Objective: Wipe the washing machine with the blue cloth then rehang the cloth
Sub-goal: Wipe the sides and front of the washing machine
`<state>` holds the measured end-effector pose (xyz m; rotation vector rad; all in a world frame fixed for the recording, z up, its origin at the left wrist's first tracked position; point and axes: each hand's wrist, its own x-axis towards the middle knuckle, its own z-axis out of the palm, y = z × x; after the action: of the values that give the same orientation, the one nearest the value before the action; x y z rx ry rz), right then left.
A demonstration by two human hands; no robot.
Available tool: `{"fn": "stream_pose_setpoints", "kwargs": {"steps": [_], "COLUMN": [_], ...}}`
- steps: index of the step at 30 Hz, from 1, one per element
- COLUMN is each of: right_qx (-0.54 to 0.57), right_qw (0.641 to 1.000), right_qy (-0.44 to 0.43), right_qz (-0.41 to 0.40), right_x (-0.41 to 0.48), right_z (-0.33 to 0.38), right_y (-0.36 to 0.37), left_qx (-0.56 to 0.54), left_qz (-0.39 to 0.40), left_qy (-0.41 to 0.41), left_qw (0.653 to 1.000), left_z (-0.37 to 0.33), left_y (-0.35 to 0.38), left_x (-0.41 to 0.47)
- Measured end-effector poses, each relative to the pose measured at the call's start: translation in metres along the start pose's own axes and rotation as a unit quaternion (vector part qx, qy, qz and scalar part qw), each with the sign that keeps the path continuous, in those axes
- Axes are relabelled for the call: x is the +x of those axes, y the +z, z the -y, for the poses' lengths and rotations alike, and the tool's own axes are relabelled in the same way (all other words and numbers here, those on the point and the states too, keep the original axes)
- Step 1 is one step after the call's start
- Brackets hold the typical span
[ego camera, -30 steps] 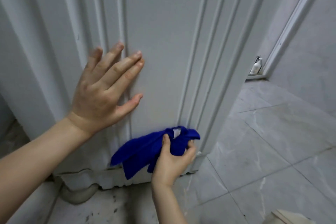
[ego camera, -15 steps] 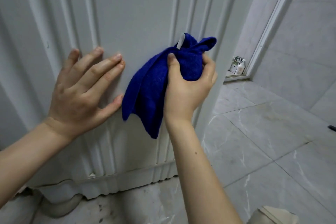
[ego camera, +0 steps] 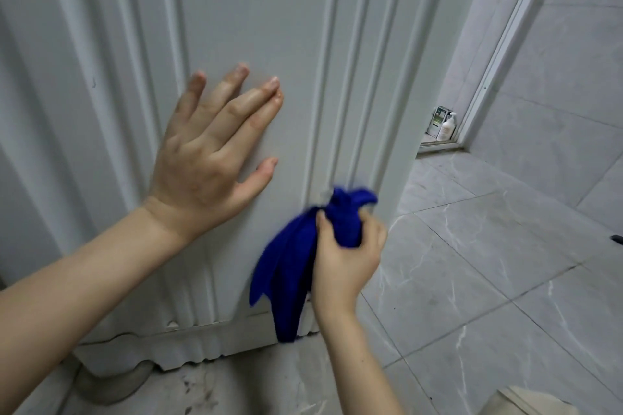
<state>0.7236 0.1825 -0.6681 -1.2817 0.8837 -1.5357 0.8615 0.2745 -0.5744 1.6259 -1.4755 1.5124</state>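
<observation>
The white ribbed side panel of the washing machine (ego camera: 256, 27) fills the left and middle of the view. My left hand (ego camera: 209, 158) lies flat against it, fingers spread, holding nothing. My right hand (ego camera: 344, 256) grips the bunched blue cloth (ego camera: 286, 266) and presses its top against the panel's lower right, near the machine's corner. The loose part of the cloth hangs down to the machine's base trim.
Grey marble-look floor tiles (ego camera: 488, 263) spread to the right. A white pump bottle (ego camera: 446, 127) and a small box stand on a sill at the far wall. A round foot (ego camera: 108, 384) carries the machine at bottom left. A pale object (ego camera: 529, 403) pokes in at the bottom right.
My right hand swept the cloth up the panel from the bottom, then back down to the lower right. My left hand stayed flat on the panel.
</observation>
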Motion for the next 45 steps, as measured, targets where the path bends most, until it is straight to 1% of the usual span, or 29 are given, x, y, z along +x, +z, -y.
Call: {"fn": "stream_pose_setpoints", "kwargs": {"steps": [2, 3, 6, 7, 8, 10, 12, 14, 15, 17, 20, 23, 25, 26, 27, 28, 30, 32, 34, 35, 36, 39, 42, 44, 45], "right_qx": [0.018, 0.026, 0.036, 0.036, 0.032, -0.001, -0.029, -0.044, -0.042, -0.021, 0.012, 0.037, 0.042, 0.044, 0.045, 0.045, 0.034, 0.011, 0.0, -0.003, -0.002, 0.021, 0.047, 0.048, 0.048], "right_qw": [0.996, 0.993, 0.991, 0.993, 0.996, 0.999, 0.988, 0.98, 0.979, 0.987, 0.999, 0.996, 0.993, 0.993, 0.995, 0.997, 0.995, 0.982, 0.97, 0.968, 0.974, 0.996, 0.994, 0.989, 0.988], "right_qy": [-0.089, -0.116, -0.128, -0.112, -0.079, 0.037, 0.139, 0.186, 0.191, 0.15, 0.027, -0.075, -0.109, -0.108, -0.088, -0.051, 0.057, 0.162, 0.221, 0.227, 0.203, 0.038, -0.093, -0.138, -0.144], "right_qz": [-0.001, 0.007, 0.033, 0.027, 0.011, -0.037, -0.053, -0.053, -0.055, -0.06, -0.045, -0.03, -0.01, -0.004, -0.008, -0.026, -0.077, -0.099, -0.105, -0.103, -0.1, -0.083, -0.039, -0.008, 0.006], "right_x": [0.024, 0.035, 0.049, 0.047, 0.039, 0.016, -0.007, -0.017, -0.017, -0.006, 0.028, 0.068, 0.085, 0.087, 0.087, 0.083, 0.067, 0.041, 0.026, 0.028, 0.035, 0.078, 0.127, 0.155, 0.164], "right_z": [0.04, 0.055, 0.061, 0.046, 0.025, -0.024, -0.064, -0.078, -0.076, -0.056, 0.001, 0.064, 0.081, 0.078, 0.064, 0.042, -0.012, -0.057, -0.078, -0.076, -0.067, -0.009, 0.076, 0.117, 0.126], "right_y": [0.012, 0.015, 0.016, 0.012, 0.008, -0.008, -0.024, -0.03, -0.03, -0.023, -0.005, 0.007, 0.008, 0.006, 0.002, -0.003, -0.018, -0.035, -0.043, -0.042, -0.038, -0.021, -0.002, 0.004, 0.005], "left_qx": [0.0, 0.002, 0.009, 0.009, 0.008, 0.007, 0.006, 0.0, -0.006, -0.018, -0.013, -0.011, 0.001, 0.01, 0.02, 0.029, 0.043, 0.053, 0.061, 0.062, 0.064, 0.064, 0.053, 0.052, 0.05], "left_qz": [-0.008, -0.013, -0.026, -0.028, -0.027, -0.021, -0.023, -0.026, -0.024, -0.022, -0.023, -0.024, -0.024, -0.024, -0.023, -0.021, -0.017, -0.023, -0.03, -0.031, -0.031, -0.039, -0.04, -0.044, -0.045], "left_qy": [-0.006, -0.009, -0.017, -0.018, -0.017, -0.012, -0.017, -0.027, -0.031, -0.033, -0.018, -0.032, -0.045, -0.045, -0.042, -0.038, -0.033, -0.033, -0.032, -0.031, -0.031, -0.029, -0.031, -0.034, -0.036], "left_qw": [1.0, 1.0, 0.999, 0.999, 0.999, 1.0, 1.0, 0.999, 0.999, 0.999, 0.999, 0.999, 0.999, 0.999, 0.999, 0.999, 0.998, 0.998, 0.997, 0.997, 0.997, 0.997, 0.997, 0.997, 0.997], "left_z": [-0.002, -0.002, -0.001, -0.002, -0.002, -0.004, -0.007, -0.01, -0.012, -0.013, -0.012, -0.01, -0.01, -0.01, -0.01, -0.01, -0.009, -0.01, -0.011, -0.012, -0.012, -0.012, -0.012, -0.012, -0.012], "left_y": [0.003, 0.003, 0.004, 0.005, 0.006, 0.009, 0.012, 0.012, 0.011, 0.008, 0.003, 0.005, 0.008, 0.01, 0.012, 0.013, 0.015, 0.017, 0.019, 0.019, 0.019, 0.019, 0.02, 0.02, 0.02], "left_x": [0.01, 0.015, 0.022, 0.023, 0.022, 0.018, 0.015, 0.015, 0.016, 0.018, 0.024, 0.034, 0.036, 0.036, 0.036, 0.035, 0.033, 0.032, 0.032, 0.032, 0.032, 0.031, 0.031, 0.031, 0.031]}}
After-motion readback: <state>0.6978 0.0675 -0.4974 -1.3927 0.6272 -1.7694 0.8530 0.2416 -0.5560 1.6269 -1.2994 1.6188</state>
